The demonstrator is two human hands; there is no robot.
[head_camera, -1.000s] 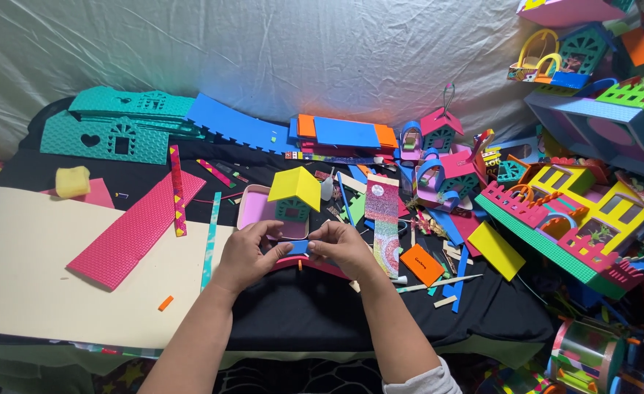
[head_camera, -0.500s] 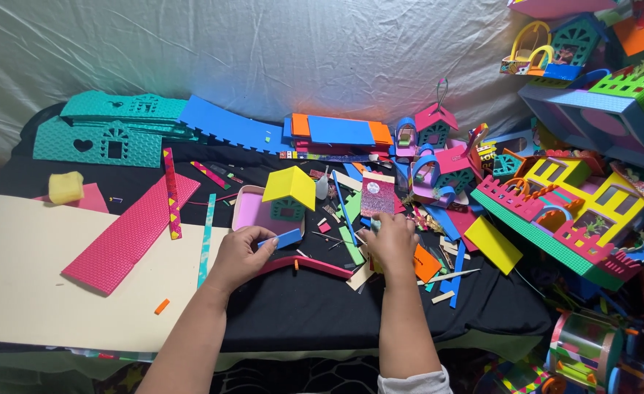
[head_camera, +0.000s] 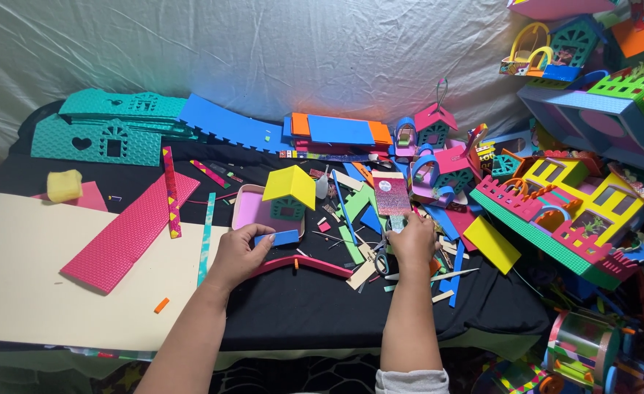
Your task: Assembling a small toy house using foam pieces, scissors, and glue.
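- Two hands are seen mid-frame: a small blue foam piece (head_camera: 278,238) is pinched by the left hand (head_camera: 240,254), just below the yellow-roofed little house (head_camera: 288,192).
- A glittery pink strip (head_camera: 392,195) is held by the right hand (head_camera: 413,241), fingers closed.
- Assembly looks partial; many loose foam scraps (head_camera: 362,241) are left on the tabletop (head_camera: 314,306).

your surface (head_camera: 292,306) has a black cloth. on it you see a big cream sheet (head_camera: 22,292), a pink strip (head_camera: 128,233) and foam bits.

yellow roof (head_camera: 290,184), pink textured sheet (head_camera: 128,233)
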